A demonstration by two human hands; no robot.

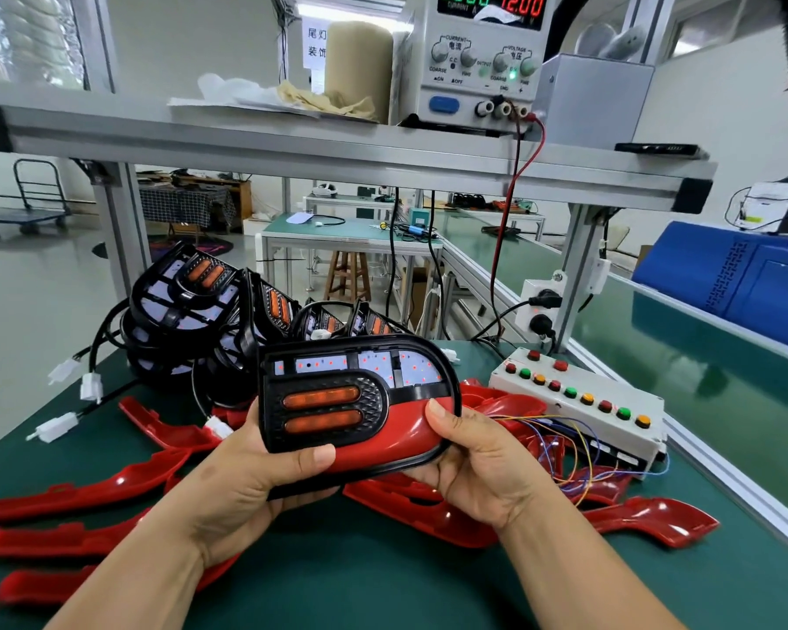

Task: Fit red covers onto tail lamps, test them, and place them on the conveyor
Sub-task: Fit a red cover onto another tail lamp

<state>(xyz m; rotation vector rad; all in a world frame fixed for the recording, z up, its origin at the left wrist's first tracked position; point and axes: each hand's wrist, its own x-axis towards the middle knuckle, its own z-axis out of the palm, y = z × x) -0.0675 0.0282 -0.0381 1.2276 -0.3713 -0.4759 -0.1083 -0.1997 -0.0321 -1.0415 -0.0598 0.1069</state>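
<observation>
I hold a black tail lamp [337, 379] with two orange strips above the green bench, face towards me. A red cover [401, 429] sits along its lower right edge. My left hand [251, 470] grips the lamp's lower left corner, thumb on the front. My right hand [478, 466] grips the right end, thumb pressing on the red cover. Several loose red covers [87, 488] lie on the bench around and under my hands. A pile of bare black tail lamps [201, 306] with white connectors stands behind.
A white test box [583, 402] with coloured buttons and loose wires lies at the right. The green conveyor belt [683, 366] runs beyond it, with a blue case [738, 275] further right. A power supply [478, 61] reading 12.00 stands on the shelf above.
</observation>
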